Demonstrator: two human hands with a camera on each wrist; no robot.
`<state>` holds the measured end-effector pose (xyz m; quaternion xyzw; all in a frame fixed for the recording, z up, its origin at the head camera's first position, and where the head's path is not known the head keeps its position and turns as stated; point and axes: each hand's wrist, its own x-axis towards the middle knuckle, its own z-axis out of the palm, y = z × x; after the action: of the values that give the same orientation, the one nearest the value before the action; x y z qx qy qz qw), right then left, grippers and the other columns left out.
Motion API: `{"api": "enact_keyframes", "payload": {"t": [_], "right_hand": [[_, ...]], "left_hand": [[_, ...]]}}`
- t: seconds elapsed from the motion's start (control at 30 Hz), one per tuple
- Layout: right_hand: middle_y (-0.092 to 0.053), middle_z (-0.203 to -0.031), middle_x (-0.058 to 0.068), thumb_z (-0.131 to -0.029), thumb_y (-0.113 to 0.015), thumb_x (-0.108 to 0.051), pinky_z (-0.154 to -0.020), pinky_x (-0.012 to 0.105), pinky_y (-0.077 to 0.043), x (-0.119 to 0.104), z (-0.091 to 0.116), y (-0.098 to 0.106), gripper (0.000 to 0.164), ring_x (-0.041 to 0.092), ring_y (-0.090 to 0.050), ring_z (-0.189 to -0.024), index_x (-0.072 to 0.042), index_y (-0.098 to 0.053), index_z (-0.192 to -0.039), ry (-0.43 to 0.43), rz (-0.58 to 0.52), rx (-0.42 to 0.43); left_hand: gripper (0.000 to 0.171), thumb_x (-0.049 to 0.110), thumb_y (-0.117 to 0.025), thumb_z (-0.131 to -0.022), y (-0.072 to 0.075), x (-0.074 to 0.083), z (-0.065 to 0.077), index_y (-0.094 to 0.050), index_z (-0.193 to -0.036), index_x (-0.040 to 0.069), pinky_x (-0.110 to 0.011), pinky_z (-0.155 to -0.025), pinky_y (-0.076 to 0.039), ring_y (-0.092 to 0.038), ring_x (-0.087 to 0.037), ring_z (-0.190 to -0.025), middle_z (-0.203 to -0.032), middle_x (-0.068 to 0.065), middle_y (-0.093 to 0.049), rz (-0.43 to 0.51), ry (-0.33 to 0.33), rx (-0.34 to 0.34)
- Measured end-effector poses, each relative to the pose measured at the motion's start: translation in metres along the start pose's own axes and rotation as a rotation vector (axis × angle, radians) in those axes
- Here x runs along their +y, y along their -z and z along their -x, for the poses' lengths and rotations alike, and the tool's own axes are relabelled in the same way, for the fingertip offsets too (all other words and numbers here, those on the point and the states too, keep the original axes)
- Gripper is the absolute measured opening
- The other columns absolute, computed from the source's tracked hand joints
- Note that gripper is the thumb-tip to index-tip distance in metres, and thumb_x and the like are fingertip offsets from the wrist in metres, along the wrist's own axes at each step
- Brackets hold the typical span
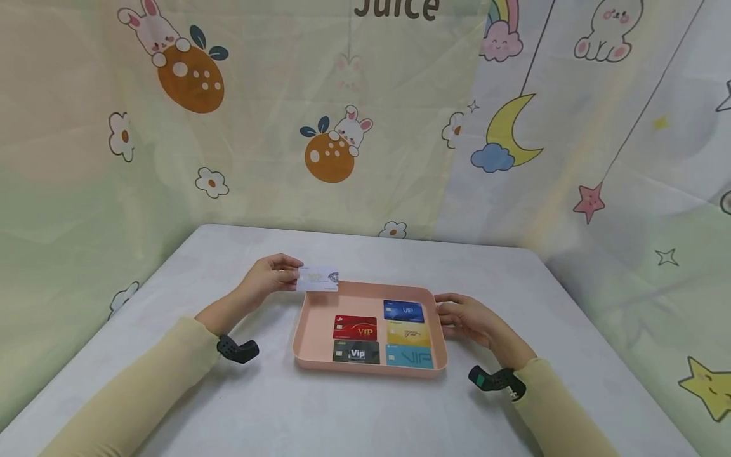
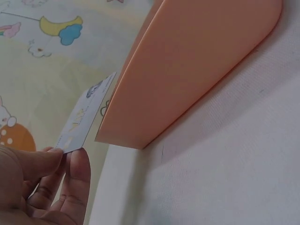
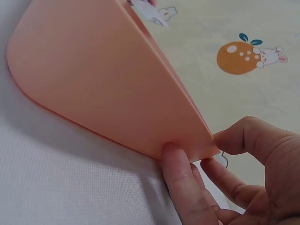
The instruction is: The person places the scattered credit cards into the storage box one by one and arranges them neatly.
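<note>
My left hand (image 1: 273, 274) pinches a white card (image 1: 317, 279) by its left edge, thumb on one face and fingers on the other. The card is raised over the back left corner of a pink tray (image 1: 320, 355) and shows small gold print and a dark picture at its right end. My right hand (image 1: 465, 317) holds the tray by its right side near the back corner, fingertips on the outer wall and rim. Inside the tray lie a red card (image 1: 355, 328), a black card (image 1: 356, 352), a blue card (image 1: 403, 311), a yellow card (image 1: 408, 334) and a light blue card (image 1: 409, 356).
The tray stands on a white-covered table (image 1: 365, 412). Behind and beside the table hangs a cloth backdrop (image 1: 257, 146) with cartoon prints. Both wrists wear a black strap device (image 1: 237, 350) below the cream sleeves.
</note>
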<state>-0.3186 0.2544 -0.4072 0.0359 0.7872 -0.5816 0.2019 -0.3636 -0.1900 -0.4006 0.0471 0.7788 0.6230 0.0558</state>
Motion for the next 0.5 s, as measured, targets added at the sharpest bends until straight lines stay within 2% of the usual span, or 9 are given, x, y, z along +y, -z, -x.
{"api": "enact_keyframes", "payload": {"t": [0.5], "right_hand": [[-0.064,-0.134,0.021,-0.102,-0.062,-0.018,-0.087,0.033,-0.062,0.001,-0.001,0.000,0.061,0.022,-0.070,-0.103,-0.001,-0.037,-0.155,0.002,-0.013,0.007]], "left_hand": [[0.033,0.009,-0.063,-0.102,-0.021,0.004,-0.003,-0.061,-0.132,-0.004,-0.025,-0.079,-0.062,-0.069,-0.017,-0.088,-0.133,-0.025,-0.064,-0.022,-0.015,-0.048]]}}
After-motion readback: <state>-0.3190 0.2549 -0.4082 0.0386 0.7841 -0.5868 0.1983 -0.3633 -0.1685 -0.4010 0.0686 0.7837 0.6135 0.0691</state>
